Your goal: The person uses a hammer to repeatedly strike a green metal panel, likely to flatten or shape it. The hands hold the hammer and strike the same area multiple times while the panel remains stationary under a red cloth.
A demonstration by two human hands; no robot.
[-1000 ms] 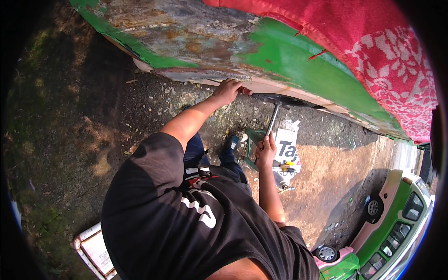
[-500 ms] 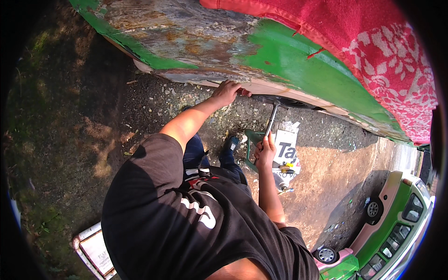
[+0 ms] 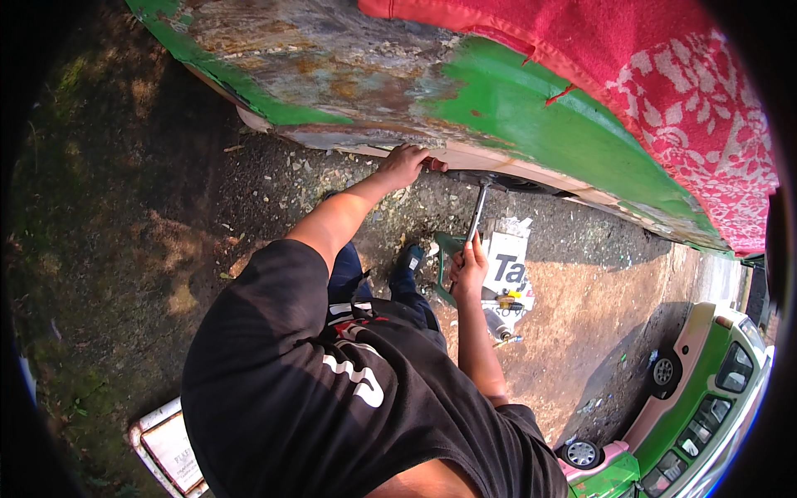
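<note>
My left hand (image 3: 403, 166) is at the lower edge of a green car body (image 3: 531, 91), fingers curled around a small reddish-brown piece (image 3: 433, 164) whose kind I cannot make out. The car's paint is stripped to rusty, patchy metal on the left. My right hand (image 3: 471, 264) grips the metal shaft of what looks like a hammer (image 3: 477, 214). The tool points up toward the dark wheel arch (image 3: 515, 182), where its head is hard to make out. A short distance separates the tool head from the reddish-brown piece.
Red floral cloth (image 3: 656, 91) drapes over the car. Beside my right forearm lie a printed sheet (image 3: 506, 249), a yellow-and-black tool (image 3: 510, 302) and a silver air tool (image 3: 500, 325). A green stool (image 3: 448, 245) stands by my foot. Another green vehicle (image 3: 701, 407) stands lower right.
The tool in my right hand has shifted slightly left, and the right hand a little with it. My left hand stays nearly still at the car's edge.
</note>
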